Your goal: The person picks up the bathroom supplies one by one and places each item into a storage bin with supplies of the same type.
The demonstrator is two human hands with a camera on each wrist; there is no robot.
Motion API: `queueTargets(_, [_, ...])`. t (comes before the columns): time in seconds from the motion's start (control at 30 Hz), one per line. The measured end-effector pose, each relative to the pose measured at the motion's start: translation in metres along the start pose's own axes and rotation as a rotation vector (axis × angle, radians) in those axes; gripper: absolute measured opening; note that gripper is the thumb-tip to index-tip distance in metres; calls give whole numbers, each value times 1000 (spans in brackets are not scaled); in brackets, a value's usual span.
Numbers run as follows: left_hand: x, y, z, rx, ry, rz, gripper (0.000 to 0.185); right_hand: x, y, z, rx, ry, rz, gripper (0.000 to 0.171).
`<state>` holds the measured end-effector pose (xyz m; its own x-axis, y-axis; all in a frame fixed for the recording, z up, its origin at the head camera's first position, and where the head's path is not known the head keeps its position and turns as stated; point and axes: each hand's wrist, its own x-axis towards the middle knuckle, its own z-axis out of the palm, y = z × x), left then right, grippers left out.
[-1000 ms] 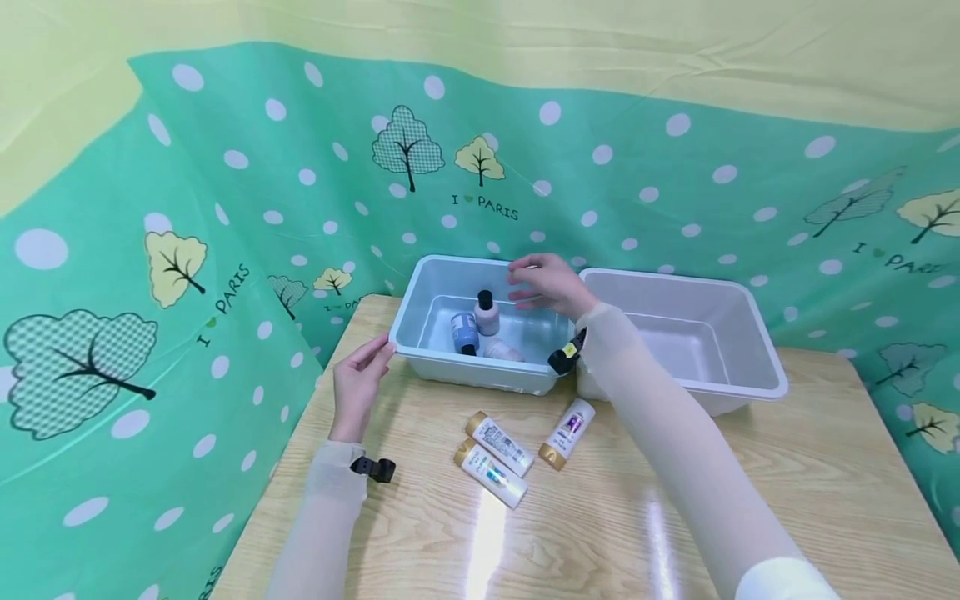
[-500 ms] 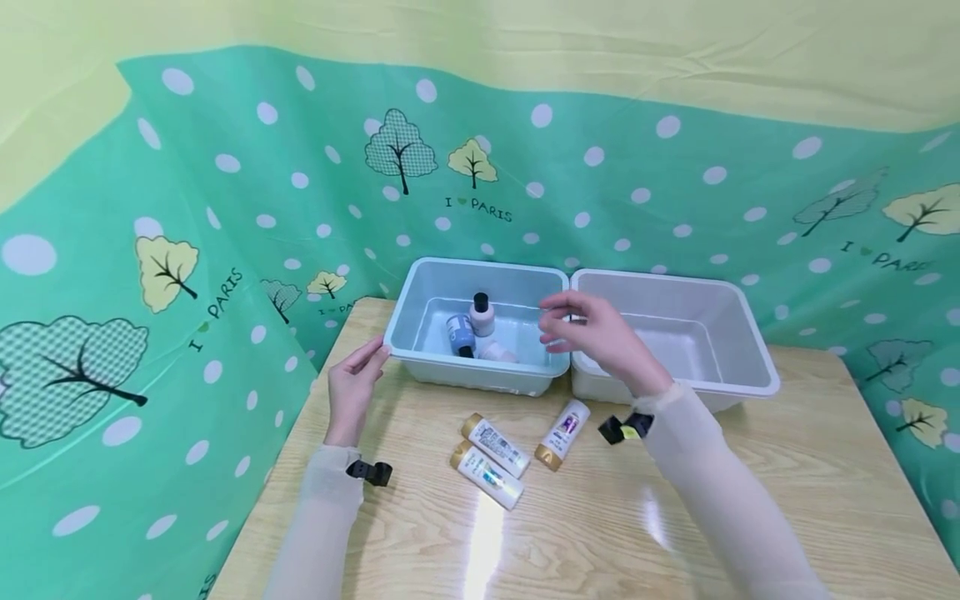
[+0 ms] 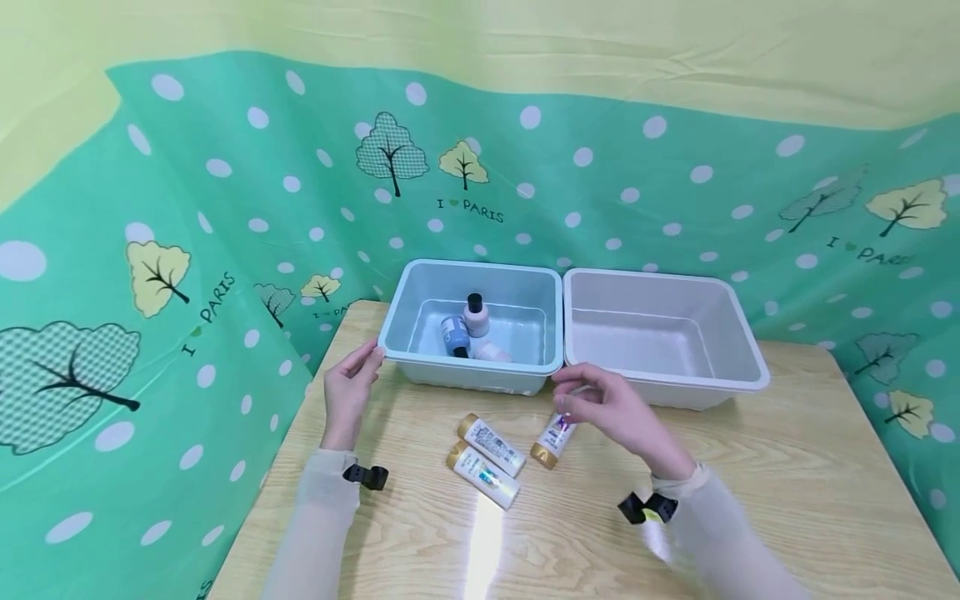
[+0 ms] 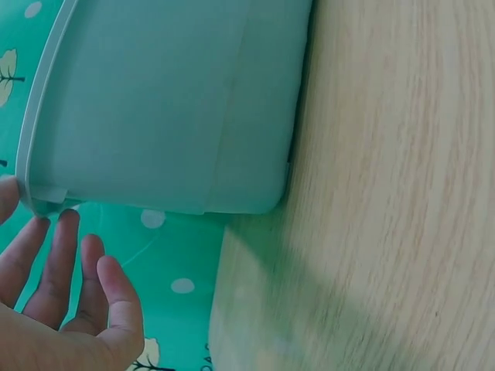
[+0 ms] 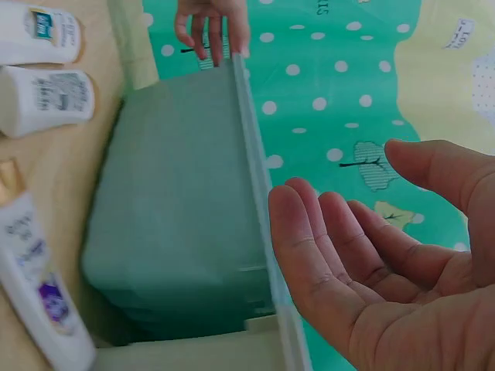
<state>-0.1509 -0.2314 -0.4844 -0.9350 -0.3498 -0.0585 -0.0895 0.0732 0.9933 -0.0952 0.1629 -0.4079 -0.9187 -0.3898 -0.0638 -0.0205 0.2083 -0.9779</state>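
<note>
In the head view, my left hand (image 3: 349, 396) pinches the front left corner of a light blue plastic bin (image 3: 465, 372); the left wrist view shows thumb and fingertips at that rim (image 4: 32, 147). Inside the bin are a blue bottle (image 3: 454, 332) with a black cap, a pale pink bottle (image 3: 477, 320) with a black cap, and a pale bottle (image 3: 492, 352) partly hidden by the front wall. My right hand (image 3: 611, 410) hovers with parted thumb and fingers over a white bottle (image 3: 556, 433) with a gold cap and purple label, overlapping its upper end.
Two more white bottles, an upper one (image 3: 491, 443) and a lower one (image 3: 483, 475), lie side by side on the wooden table (image 3: 600, 533). A light grey bin (image 3: 660, 333) stands against the blue bin's right side. A green patterned cloth (image 3: 600, 200) hangs behind and left.
My right hand has come out from over the blue bin, moving right and then toward me to the purple-labelled bottle. My left hand keeps its place at the bin corner.
</note>
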Motion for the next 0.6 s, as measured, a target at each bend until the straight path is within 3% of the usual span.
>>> queueTargets(0.3, [-6,1,2,68,37,29,52,-22,33,13,73,5,12,40])
queueTargets(0.47, [-23,1,6,88,52,-1,53,-34,44,14,105,13,41,41])
queueTargets(0.6, [-43,3,9,99,0,-11,45,-43,51,12,106,30,64,42])
